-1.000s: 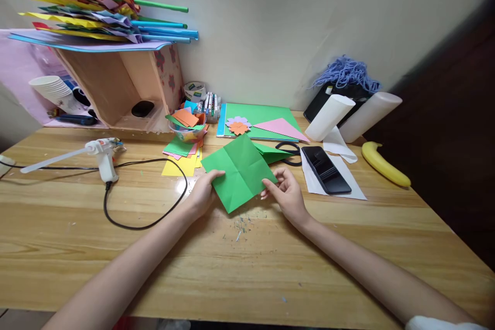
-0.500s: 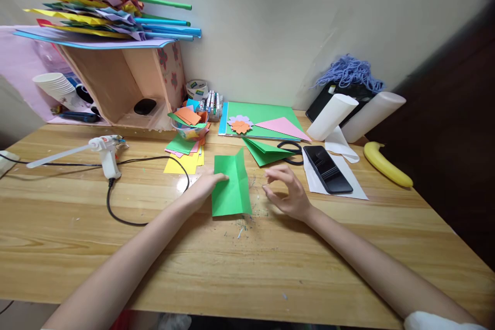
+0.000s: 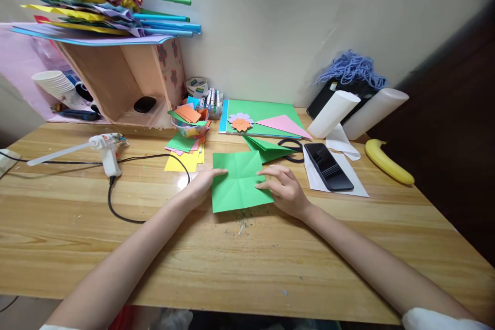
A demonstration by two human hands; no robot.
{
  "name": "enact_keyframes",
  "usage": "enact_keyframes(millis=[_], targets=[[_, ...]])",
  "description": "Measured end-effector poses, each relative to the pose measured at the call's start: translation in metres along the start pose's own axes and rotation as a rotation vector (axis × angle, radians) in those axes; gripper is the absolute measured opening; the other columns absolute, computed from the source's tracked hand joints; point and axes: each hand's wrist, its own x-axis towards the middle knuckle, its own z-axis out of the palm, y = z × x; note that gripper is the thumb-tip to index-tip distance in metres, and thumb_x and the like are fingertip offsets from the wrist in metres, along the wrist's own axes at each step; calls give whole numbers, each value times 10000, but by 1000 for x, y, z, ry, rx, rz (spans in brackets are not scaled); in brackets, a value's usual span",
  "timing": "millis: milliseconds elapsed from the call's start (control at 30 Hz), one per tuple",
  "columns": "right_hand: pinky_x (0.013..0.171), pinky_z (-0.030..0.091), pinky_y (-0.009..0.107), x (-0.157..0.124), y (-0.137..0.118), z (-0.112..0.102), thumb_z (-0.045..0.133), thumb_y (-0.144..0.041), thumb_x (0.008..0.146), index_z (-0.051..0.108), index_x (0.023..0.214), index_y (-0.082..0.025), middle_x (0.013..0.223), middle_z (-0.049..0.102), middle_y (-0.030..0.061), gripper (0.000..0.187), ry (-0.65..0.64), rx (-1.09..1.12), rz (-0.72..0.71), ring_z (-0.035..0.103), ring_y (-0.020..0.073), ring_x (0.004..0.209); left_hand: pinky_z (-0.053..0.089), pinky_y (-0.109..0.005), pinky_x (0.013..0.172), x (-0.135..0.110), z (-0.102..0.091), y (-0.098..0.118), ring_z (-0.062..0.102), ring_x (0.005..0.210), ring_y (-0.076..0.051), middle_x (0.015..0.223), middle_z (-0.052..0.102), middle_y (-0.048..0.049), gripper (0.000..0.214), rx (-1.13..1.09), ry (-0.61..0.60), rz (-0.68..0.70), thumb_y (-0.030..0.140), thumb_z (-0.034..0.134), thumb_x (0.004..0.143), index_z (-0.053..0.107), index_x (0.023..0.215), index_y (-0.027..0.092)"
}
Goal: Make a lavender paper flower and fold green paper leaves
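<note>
A square of green paper (image 3: 238,191) with creases crossing at its middle lies opened out in front of me, tilted slightly off the table. My left hand (image 3: 203,185) pinches its left edge, thumb on top and the other fingers hidden beneath. At the right edge, my right hand (image 3: 285,190) grips the sheet, with fingertips over its upper face. Just behind the sheet is a folded green paper (image 3: 266,149), its pointed end by the black-handled scissors (image 3: 292,149). Small paper scraps (image 3: 242,229) lie on the table below the sheet.
To the left sits a white glue gun (image 3: 106,154) with its black cord. A phone (image 3: 328,167) on white paper and a banana (image 3: 388,162) are at right. Behind are a bowl of paper pieces (image 3: 189,121), a green sheet stack (image 3: 266,111) and a pink box (image 3: 170,82).
The green paper has gone from folded along its right side to spread out flat. My right hand, apart from it before, now has hold of its right edge.
</note>
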Motion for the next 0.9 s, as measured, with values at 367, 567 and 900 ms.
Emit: enact_keyframes(millis=[367,567,900], targets=[[846,428,386,-1,-2,-1,512,-142,770,615,944,-257,990,626,45,233,-37,148,73,523,206,947,511,-388,765,-1,2,0,643,815,-256,913,678,-106,333,-3,-104,25,233,620,662,596,980,138],[854,427,395,-1,3,2,472,-38,715,623,907,-235,1024,626,49,315,-133,170,44,527,208,1007,383,-419,927,1,-3,0,500,1079,-262,1141,551,-116,440,570,51,462,154,573,665,500,1099,153],[843,463,346,4,1,-5,627,-382,716,607,961,-194,1025,633,100,309,-355,242,-48,582,209,970,385,-321,761,-45,9,11,473,889,-220,985,520,-79,352,1457,-486,862,460,576,713,514,919,181]])
